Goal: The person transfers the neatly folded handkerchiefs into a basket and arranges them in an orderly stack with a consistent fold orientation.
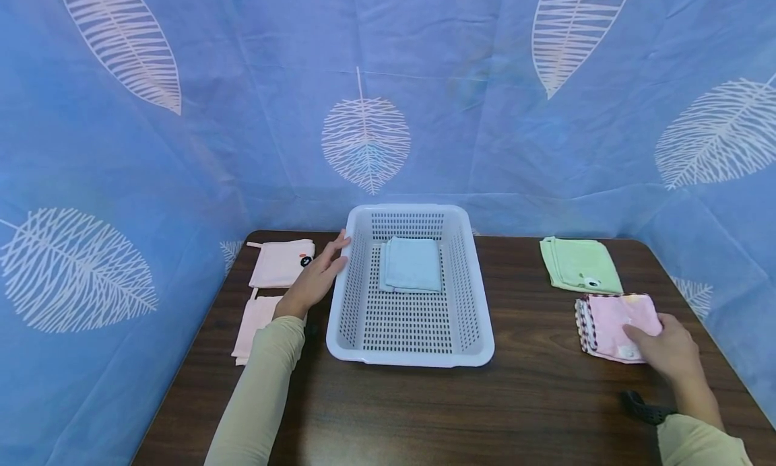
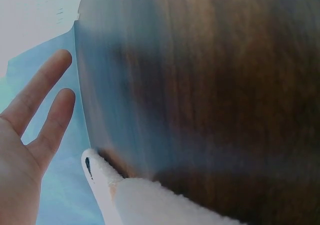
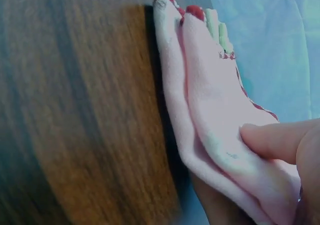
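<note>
My left hand (image 1: 314, 277) is at the left rim of a white plastic basket (image 1: 409, 359), fingers spread and near or touching it; the left wrist view shows two extended fingers of the hand (image 2: 37, 115). A folded light blue cloth (image 1: 413, 265) lies inside the basket. At the right, my right hand (image 1: 669, 348) grips the right edge of a folded pink cloth (image 1: 618, 318) with a checked border. In the right wrist view the thumb of the hand (image 3: 285, 142) presses on top of the pink cloth (image 3: 215, 95), with part of a finger beneath it.
A folded green cloth (image 1: 582, 264) lies just behind the pink one. On the left side of the brown table (image 1: 424, 412) are two pale pink cloths, a rear one (image 1: 275, 264) and a front one (image 1: 254, 321) partly beside my left forearm. Blue leaf-patterned fabric (image 1: 424, 149) hangs behind.
</note>
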### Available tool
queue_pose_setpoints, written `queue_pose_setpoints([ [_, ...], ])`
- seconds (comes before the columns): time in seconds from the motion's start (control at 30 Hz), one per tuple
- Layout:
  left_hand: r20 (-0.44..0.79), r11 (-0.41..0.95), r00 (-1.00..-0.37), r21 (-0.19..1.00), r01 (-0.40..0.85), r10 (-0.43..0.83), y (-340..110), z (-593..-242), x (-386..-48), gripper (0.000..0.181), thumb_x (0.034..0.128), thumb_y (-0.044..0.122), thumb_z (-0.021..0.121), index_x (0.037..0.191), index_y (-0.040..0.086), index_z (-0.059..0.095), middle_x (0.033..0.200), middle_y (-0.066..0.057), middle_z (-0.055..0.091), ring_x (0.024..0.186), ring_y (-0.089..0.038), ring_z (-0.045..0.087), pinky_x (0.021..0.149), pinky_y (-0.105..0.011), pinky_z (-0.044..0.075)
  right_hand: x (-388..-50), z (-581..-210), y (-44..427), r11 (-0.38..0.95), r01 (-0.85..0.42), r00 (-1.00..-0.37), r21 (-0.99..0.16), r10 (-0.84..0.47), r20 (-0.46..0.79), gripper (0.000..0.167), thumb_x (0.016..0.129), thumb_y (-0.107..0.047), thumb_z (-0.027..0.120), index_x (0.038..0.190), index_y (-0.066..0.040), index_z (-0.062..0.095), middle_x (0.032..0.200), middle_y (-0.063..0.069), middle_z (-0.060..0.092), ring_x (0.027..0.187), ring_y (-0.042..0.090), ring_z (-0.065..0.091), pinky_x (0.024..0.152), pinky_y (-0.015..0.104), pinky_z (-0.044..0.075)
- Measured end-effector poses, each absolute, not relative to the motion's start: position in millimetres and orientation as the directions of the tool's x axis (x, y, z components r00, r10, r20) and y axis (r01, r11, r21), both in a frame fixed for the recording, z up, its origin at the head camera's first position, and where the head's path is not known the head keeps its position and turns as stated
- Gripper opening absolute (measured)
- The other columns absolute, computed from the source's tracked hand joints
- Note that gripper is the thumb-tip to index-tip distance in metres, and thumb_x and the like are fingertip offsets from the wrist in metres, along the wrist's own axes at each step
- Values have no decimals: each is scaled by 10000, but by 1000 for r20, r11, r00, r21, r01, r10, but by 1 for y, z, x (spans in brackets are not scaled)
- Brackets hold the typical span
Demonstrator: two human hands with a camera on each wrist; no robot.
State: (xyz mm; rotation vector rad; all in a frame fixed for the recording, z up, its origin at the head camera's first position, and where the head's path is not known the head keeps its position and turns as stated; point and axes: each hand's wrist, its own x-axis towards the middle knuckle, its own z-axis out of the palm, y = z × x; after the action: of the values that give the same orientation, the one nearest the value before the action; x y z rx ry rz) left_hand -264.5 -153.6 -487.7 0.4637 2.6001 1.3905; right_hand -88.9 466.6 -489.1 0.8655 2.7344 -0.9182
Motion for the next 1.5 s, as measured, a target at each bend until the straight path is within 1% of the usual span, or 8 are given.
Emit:
queue_pose_setpoints([
  [0.47,-4,538,-944,823,184,329,-152,-486,-264,501,1059,583,373,1545,542,258,1710,233,98,1594,-244,200,1208,-661,257,-84,-485,461,634,539,-838,-555,470,-277,854,1046,-402,481,1561,146,77,1549,464,172,1350,662,269,1062,773,296],
  [0.77,-6,539,-945,822,181,327,-152,-486,-264,509,1050,606,368,1543,547,256,1707,241,96,1593,-260,205,1203,-669,259,-83,-480,456,584,507,-844,-634,484,-229,851,1048,-395,495,1568,140,84,1543,467,222,1293,624,378,1011,739,393],
  [0.93,-11,548,-946,817,177,323,-152,-486,-264,509,1048,613,368,1541,553,259,1703,256,96,1590,-263,213,1201,-671,260,-84,-475,454,605,481,-857,-634,477,-194,844,1045,-389,513,1555,159,122,1482,480,310,1174,573,475,896,662,501],
  [1.0,-14,554,-947,814,176,321,-152,-486,-264,509,1046,618,367,1539,556,260,1695,275,91,1589,-264,217,1201,-672,261,-86,-471,454,609,474,-860,-636,477,-185,843,1044,-388,518,1556,157,130,1480,475,318,1154,560,483,853,632,517],
  [1.13,-15,550,-946,817,175,324,-153,-486,-264,510,1047,615,371,1541,551,262,1670,325,81,1591,-261,208,1202,-669,260,-90,-465,452,601,464,-862,-650,475,-176,845,1045,-399,515,1564,143,127,1497,470,305,1179,569,467,887,667,495],
  [1.27,-12,538,-946,825,174,325,-153,-485,-264,513,1049,603,380,1545,543,262,1656,346,74,1597,-260,186,1209,-669,245,-94,-460,449,602,449,-868,-660,470,-161,837,1043,-390,520,1565,141,137,1480,459,343,1143,540,511,717,375,595],
  [1.37,-18,537,-945,826,169,326,-153,-485,-264,515,1050,600,381,1547,543,260,1668,326,73,1600,-255,176,1215,-667,235,-95,-459,447,599,441,-869,-668,471,-151,831,1043,-381,530,1563,142,148,1456,447,377,1063,490,562,533,164,491],
  [1.5,-28,543,-945,824,164,327,-152,-485,-264,519,1049,607,378,1550,537,262,1672,324,74,1599,-247,175,1214,-664,239,-95,-459,443,601,430,-873,-674,466,-142,819,1043,-377,533,1559,142,166,1442,440,395,985,416,592,531,139,474],
])
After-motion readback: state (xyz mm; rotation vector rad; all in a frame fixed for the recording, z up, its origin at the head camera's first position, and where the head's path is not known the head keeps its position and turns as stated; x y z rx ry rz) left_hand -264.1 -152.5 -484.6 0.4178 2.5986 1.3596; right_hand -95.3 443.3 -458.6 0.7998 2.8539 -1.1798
